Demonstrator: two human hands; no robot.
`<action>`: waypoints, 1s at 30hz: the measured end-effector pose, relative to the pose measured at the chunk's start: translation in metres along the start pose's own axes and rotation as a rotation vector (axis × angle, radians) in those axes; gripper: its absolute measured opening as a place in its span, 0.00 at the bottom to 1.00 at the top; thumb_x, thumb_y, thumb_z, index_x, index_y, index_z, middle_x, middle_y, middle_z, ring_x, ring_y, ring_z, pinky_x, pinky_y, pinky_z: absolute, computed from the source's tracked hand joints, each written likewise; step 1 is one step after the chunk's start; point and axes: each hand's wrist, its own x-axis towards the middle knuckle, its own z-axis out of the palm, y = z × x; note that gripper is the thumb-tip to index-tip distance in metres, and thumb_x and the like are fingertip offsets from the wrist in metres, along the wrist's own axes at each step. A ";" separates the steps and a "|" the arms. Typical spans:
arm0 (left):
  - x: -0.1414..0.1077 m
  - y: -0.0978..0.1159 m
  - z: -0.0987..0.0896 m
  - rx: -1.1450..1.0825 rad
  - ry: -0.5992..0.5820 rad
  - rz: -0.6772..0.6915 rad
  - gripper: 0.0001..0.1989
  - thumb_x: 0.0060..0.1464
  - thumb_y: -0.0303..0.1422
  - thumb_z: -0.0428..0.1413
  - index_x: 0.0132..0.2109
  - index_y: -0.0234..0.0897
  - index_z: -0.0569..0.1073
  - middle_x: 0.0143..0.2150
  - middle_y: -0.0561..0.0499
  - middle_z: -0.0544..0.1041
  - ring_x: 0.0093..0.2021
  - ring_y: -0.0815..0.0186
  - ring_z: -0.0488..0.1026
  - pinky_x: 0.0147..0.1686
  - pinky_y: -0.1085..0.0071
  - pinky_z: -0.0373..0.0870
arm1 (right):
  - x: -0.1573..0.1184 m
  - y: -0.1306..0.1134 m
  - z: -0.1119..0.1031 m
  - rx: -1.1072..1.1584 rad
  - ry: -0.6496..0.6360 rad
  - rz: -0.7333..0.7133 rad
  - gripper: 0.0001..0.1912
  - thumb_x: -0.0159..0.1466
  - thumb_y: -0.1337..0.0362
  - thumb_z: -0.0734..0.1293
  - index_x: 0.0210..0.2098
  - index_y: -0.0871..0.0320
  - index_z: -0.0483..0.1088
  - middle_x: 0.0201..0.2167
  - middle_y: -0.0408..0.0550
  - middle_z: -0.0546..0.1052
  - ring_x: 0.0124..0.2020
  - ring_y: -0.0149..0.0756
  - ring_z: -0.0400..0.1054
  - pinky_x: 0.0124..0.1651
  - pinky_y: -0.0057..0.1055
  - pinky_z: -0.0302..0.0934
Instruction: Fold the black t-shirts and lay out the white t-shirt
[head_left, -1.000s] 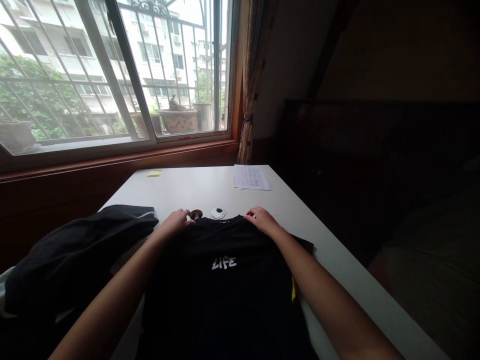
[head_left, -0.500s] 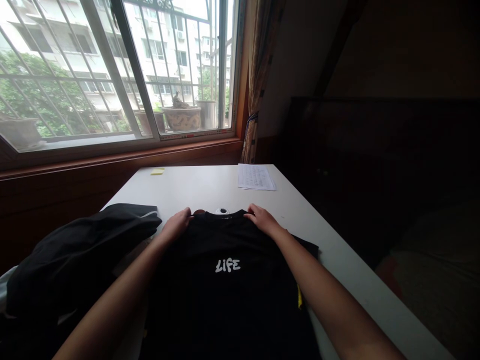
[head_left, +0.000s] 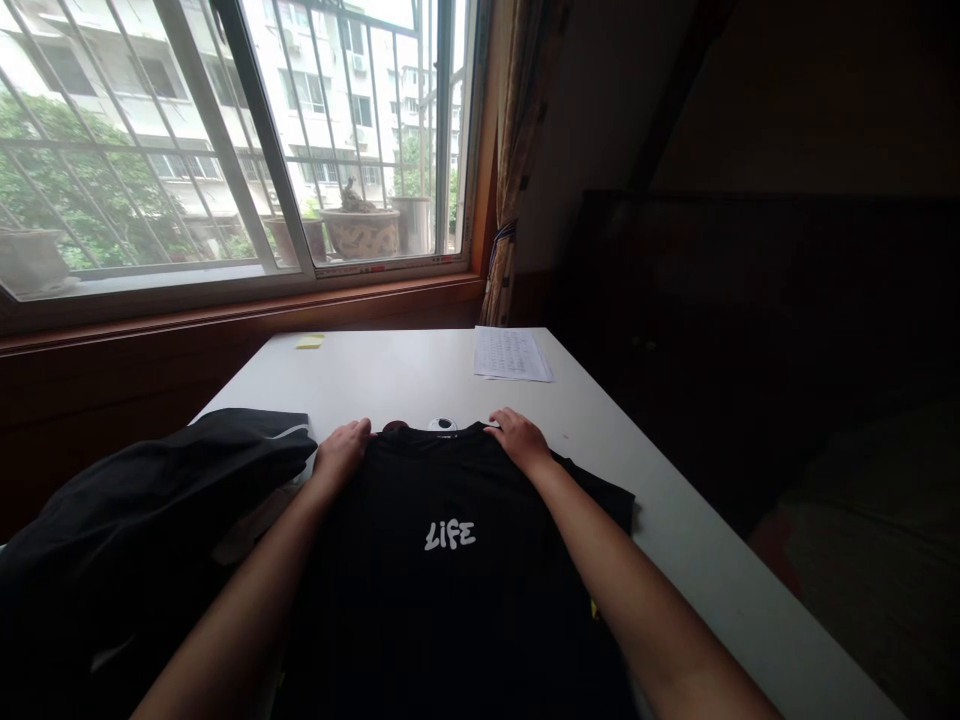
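Observation:
A black T-shirt (head_left: 450, 620) lies spread over the table, its collar at the far end and white "Life" lettering on the upper part. My left hand (head_left: 343, 452) is closed on its left shoulder edge, fingertips partly hidden. At the right of the collar, my right hand (head_left: 517, 436) pinches the other shoulder. One sleeve fans out beyond my right forearm. Just past the collar show a white round item with a black spot (head_left: 442, 426) and a brown round item (head_left: 394, 427), both partly covered by the shirt.
A heap of dark clothing (head_left: 150, 510) lies left of my left arm. Papers (head_left: 513, 354) and a yellow sticky note (head_left: 309, 341) rest near the far edge of the white table (head_left: 405, 370). Behind are a barred window and a tied curtain (head_left: 504, 220).
My left hand has shifted slightly left along with the shirt's shoulder. My right hand stays at the right shoulder, and the collar now looks a little wider. The view has moved slightly.

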 end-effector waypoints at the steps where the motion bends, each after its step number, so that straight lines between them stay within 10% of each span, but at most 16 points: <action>1: 0.000 0.001 -0.001 0.005 0.012 -0.018 0.10 0.70 0.37 0.47 0.44 0.41 0.70 0.43 0.46 0.75 0.45 0.58 0.72 0.42 0.66 0.65 | 0.000 0.000 0.000 -0.009 0.005 -0.005 0.08 0.71 0.57 0.66 0.45 0.53 0.73 0.44 0.48 0.76 0.43 0.40 0.70 0.42 0.32 0.60; 6: 0.003 0.017 -0.013 0.011 0.096 -0.026 0.09 0.65 0.31 0.49 0.48 0.37 0.72 0.50 0.37 0.71 0.51 0.47 0.66 0.45 0.54 0.68 | 0.002 -0.003 -0.003 -0.053 0.027 -0.023 0.08 0.70 0.59 0.65 0.40 0.54 0.75 0.43 0.52 0.75 0.48 0.46 0.65 0.48 0.37 0.58; 15: 0.009 0.044 -0.027 -0.068 -0.080 0.551 0.19 0.56 0.20 0.51 0.49 0.46 0.76 0.57 0.47 0.72 0.59 0.52 0.62 0.54 0.56 0.67 | 0.001 -0.025 -0.021 0.036 -0.054 -0.257 0.24 0.62 0.80 0.59 0.48 0.51 0.75 0.51 0.49 0.75 0.53 0.44 0.62 0.54 0.38 0.55; 30: 0.030 0.037 -0.048 0.041 -0.169 0.543 0.11 0.55 0.34 0.60 0.46 0.43 0.76 0.52 0.41 0.71 0.54 0.46 0.64 0.50 0.52 0.65 | 0.007 -0.027 -0.035 -0.021 -0.232 -0.352 0.09 0.63 0.66 0.66 0.42 0.52 0.75 0.47 0.50 0.76 0.56 0.49 0.59 0.64 0.51 0.47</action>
